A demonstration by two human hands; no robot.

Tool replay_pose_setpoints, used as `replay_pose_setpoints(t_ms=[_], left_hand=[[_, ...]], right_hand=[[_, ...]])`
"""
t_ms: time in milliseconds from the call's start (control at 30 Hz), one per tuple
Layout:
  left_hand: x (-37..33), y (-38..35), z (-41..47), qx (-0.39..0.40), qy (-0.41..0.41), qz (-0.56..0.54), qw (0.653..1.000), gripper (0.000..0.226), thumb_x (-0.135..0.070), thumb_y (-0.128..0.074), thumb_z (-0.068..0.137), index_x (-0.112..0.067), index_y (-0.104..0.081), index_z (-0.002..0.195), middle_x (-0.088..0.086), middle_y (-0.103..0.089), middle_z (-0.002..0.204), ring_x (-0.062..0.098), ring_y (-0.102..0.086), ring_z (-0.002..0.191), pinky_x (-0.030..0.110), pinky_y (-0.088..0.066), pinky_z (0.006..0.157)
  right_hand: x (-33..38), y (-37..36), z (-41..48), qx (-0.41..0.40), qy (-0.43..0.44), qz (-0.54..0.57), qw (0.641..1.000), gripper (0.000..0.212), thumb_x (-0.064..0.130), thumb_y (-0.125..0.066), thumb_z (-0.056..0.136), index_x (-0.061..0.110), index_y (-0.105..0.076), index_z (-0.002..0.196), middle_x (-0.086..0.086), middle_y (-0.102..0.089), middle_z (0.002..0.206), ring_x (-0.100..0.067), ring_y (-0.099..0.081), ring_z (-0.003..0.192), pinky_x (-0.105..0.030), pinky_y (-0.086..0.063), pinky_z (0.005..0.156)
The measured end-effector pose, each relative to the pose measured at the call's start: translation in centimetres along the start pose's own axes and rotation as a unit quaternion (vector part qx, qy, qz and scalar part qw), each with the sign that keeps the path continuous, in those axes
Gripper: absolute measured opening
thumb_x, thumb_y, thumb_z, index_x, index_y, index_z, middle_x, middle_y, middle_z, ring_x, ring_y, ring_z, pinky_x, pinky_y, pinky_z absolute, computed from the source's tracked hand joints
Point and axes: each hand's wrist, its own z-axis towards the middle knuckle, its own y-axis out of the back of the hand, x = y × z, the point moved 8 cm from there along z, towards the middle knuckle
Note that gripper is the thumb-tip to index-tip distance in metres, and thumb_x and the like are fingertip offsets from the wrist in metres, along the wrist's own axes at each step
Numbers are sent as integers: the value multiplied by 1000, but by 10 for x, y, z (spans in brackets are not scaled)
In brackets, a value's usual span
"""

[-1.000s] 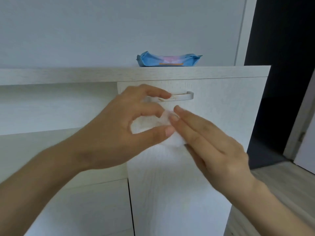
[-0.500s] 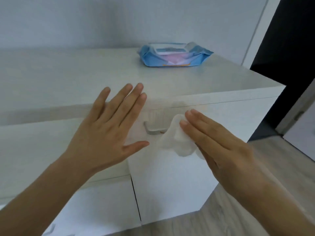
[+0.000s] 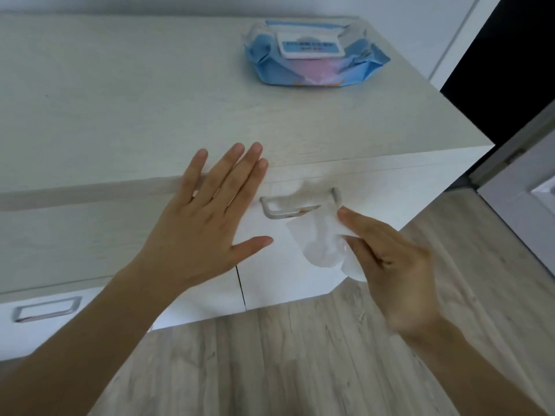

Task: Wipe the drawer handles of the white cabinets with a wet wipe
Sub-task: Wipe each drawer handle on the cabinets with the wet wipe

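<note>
Head camera: a person's left hand [image 3: 207, 223] lay flat with its fingers spread against the front edge of the white cabinet [image 3: 120, 94], gripping nothing. Just to its right, the right hand [image 3: 387, 253] pinched a crumpled wet wipe [image 3: 318, 238] between thumb and fingers, the wipe draped over the right end of a grey drawer handle [image 3: 280, 213]. A blue pack of wipes [image 3: 312, 52] sat on the cabinet top. A second handle [image 3: 46, 307] showed lower left, above pale wooden flooring [image 3: 285, 355].
</note>
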Motion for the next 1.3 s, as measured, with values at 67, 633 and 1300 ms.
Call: replay_pose_setpoints(t_ms=[67, 633, 1300], left_hand=[[0, -1, -1, 11, 0, -4, 1000, 85, -63, -27, 95, 0, -14, 150, 16, -15, 157, 29, -16, 145, 51, -11, 118], [-32, 53, 10, -35, -17, -243, 969, 68, -66, -50, 84, -5, -66, 111, 12, -59, 130, 25, -46, 124, 44, -29, 107], [-32, 21, 3, -10, -64, -165, 984, 62, 15, -24, 80, -5, -68, 118, 5, -69, 114, 26, -61, 72, 34, -47, 65]], right_hand=[[-5, -1, -2, -15, -39, 8, 999, 32, 10, -60, 84, 9, -60, 116, 5, -61, 112, -6, -60, 102, -16, -49, 90], [37, 1, -4, -37, -13, -11, 999, 23, 11, -59, 85, 1, -68, 104, -2, -64, 102, -19, -66, 91, -15, -51, 80], [12, -23, 19, -13, 155, -240, 958, 40, -22, -72, 61, 1, -74, 94, -14, -71, 90, -32, -66, 78, -35, -52, 67]])
